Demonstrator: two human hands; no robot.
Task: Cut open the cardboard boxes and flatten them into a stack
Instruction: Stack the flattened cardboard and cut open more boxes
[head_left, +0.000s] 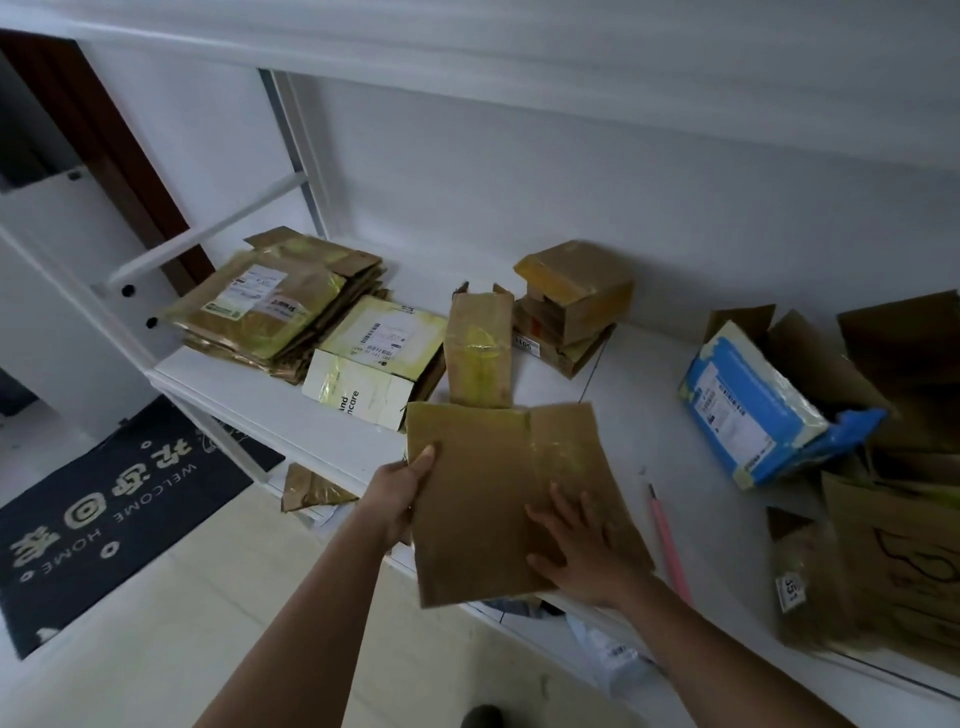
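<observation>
A flattened brown cardboard box (483, 483) with yellowish tape lies over the front edge of the white shelf (639, 431). My left hand (400, 493) grips its left edge, thumb on top. My right hand (576, 540) presses flat on its right half with spread fingers. A stack of flattened boxes (275, 306) sits at the shelf's left end, with a white flattened carton (374, 358) beside it. A pink utility knife (670, 540) lies on the shelf just right of my right hand.
Small taped boxes (571, 306) stand stacked against the back wall. A blue-and-white box (753, 405) and several brown boxes (904, 467) crowd the right end. A cardboard scrap (311, 491) lies below the shelf. A dark doormat (104, 514) covers the floor at left.
</observation>
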